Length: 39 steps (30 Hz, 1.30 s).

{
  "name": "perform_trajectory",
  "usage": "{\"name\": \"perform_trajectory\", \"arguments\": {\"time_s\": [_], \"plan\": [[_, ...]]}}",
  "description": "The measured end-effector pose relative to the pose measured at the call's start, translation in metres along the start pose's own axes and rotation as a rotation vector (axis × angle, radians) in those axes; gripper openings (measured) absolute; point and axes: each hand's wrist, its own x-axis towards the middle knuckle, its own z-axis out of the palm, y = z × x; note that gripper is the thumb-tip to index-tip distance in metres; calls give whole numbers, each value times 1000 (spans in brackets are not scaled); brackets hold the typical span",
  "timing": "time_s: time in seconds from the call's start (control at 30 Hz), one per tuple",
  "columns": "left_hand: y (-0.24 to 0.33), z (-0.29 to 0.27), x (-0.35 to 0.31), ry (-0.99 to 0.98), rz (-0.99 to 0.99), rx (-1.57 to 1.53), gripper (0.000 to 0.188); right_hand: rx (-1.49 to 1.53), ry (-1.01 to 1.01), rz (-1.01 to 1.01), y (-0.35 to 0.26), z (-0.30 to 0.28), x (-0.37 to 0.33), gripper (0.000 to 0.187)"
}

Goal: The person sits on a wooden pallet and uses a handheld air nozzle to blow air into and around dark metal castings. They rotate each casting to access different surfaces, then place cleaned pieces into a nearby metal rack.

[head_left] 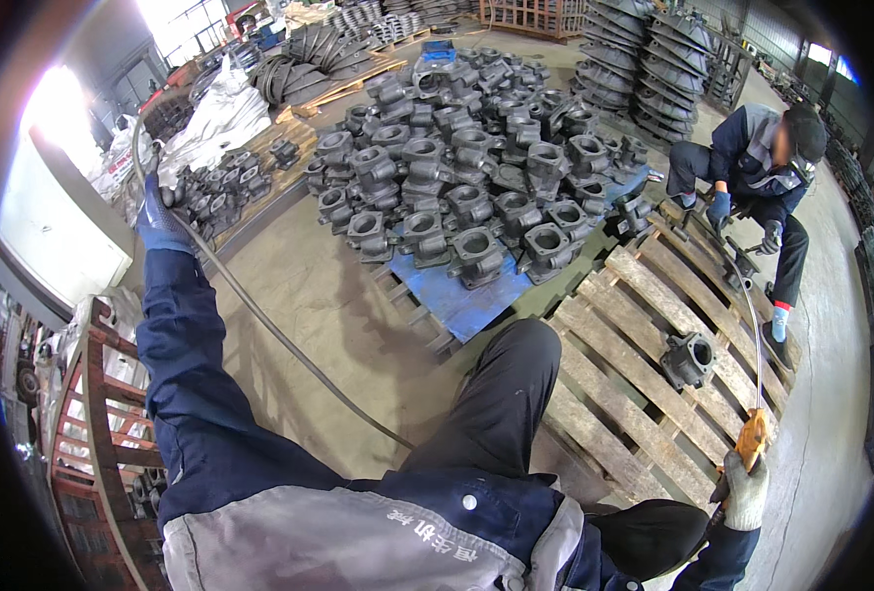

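1. One orange tool point(753, 437) lies over the pallet's point(609, 340) right edge, its thin rod point(758, 345) reaching toward a co-worker point(752, 158); the right hand's point(747, 494) grip is closed round its rear end.
2. Left hand point(161, 215), raised and well apart: grip closed on a hose point(289, 343).
3. One casting point(688, 361) sits alone mid-pallet; work seems under way.
4. Many more castings point(456, 163) form the heap beyond; which are finished or left, I cannot tell.

There is one orange-handled tool point(753, 439), one hose point(290, 344), one co-worker point(752, 148) and dozens of castings point(545, 175).
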Motion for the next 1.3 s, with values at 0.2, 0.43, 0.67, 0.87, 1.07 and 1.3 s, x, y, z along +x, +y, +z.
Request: {"name": "perform_trajectory", "arguments": {"time_s": [0.2,0.43,0.67,0.87,1.07,1.3], "plan": [[-73,-127,-93,531,-270,256,33,-23,-13,-30,-12,15,4,17],[-161,-348,-394,-136,-159,2327,30,-133,30,-36,-11,-6,-11,18],[-235,-264,-454,-28,-850,1630,31,-788,209,-395,-2,-29,-7,28],[-255,39,-341,-6,-274,178,47,-804,314,-369,8,-27,6,34],[-144,342,-401,-982,-493,-67,50,-725,485,-496,25,8,62,36],[-151,435,-534,-1570,-916,-116,43,-671,119,-159,87,66,103,26]]}}
